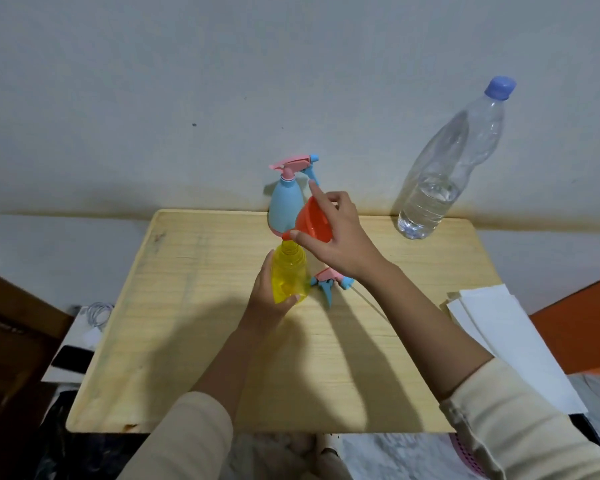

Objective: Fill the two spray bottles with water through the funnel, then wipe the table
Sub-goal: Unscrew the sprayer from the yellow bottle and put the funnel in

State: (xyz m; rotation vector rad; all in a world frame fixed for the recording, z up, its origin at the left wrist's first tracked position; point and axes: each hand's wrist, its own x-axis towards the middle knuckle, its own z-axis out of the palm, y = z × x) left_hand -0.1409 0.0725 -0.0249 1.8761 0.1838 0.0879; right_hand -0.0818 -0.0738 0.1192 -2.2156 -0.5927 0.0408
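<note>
A yellow spray bottle without its head stands near the middle of the wooden table, gripped low by my left hand. My right hand holds an orange funnel, tilted, with its spout at the yellow bottle's open neck. Behind it stands a blue spray bottle with its pink and blue spray head on. A loose spray head lies on the table to the right of the yellow bottle. A clear water bottle with a blue cap stands at the far right corner, partly filled.
White paper towels lie over the table's right edge. Past the left edge sit a phone and a white cable. A plain wall runs right behind the table.
</note>
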